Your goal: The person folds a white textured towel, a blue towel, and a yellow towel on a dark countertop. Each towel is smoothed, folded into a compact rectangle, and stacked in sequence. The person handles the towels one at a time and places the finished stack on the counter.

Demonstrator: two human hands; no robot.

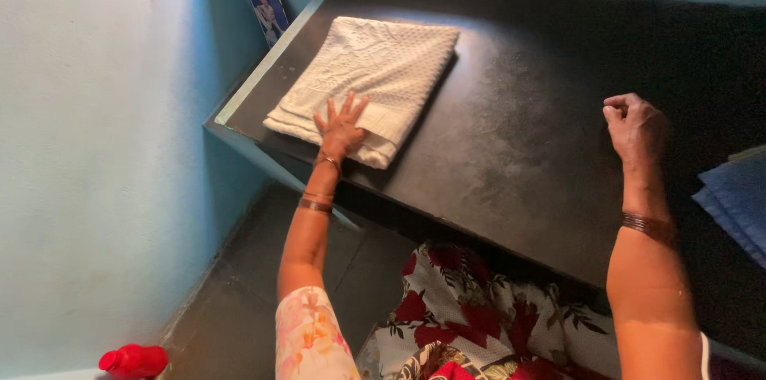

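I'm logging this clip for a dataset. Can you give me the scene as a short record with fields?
surface: black table against a blue wall
left hand: flat, fingers spread, on a folded white towel
right hand: loosely curled, empty, over the bare table
also on table: blue folded cloth at right edge
behind table: small picture leaning on the wall
floor: red bottle

A single head-worn view looks steeply down, close over the black table (511,141).
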